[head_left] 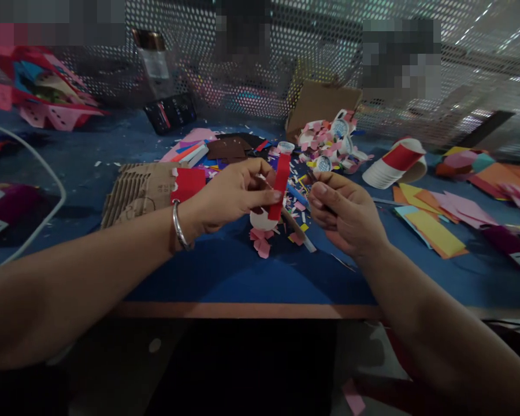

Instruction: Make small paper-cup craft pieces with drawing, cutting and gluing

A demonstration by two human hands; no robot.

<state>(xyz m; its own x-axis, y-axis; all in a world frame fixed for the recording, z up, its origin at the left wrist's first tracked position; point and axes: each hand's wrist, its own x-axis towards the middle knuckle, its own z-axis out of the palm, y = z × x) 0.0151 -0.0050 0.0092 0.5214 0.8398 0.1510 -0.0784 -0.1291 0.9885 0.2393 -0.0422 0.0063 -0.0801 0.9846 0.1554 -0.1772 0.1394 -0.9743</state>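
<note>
"Head view first: where is the piece in hand, and what has each hand got?"

"A narrow, flat strip of bright red paper [282, 173] stands nearly upright around the middle of the scene, above the blue-topped bench [251, 283]. The left hand [242, 188] has it pinched, thumb against fingers, with hardly any gap. The right hand [346, 211] is just to the right, apart from the strip, its fingers curled and thumb pressed in. It seems to grip a small dark object [311, 174], too blurred to identify."

"What shows below the strip?"

"A rounded white piece [260, 221] with pink paper flaps [262, 242] on its near side. I can't tell whether the left hand steadies that too."

"So how would you handle the strip well?"

"Lightly, I'd say. Thin paper creases if squeezed. Hold it near mid-length so both ends stay straight, and work from the edge rather than pushing on its flat face."

"Anything to watch?"

"Those loose multicoloured paper scraps [301, 202] between the hands; they could cling to the strip. The white paper cup with a red band [385, 169], far and right, seems safely out of the way."
</note>
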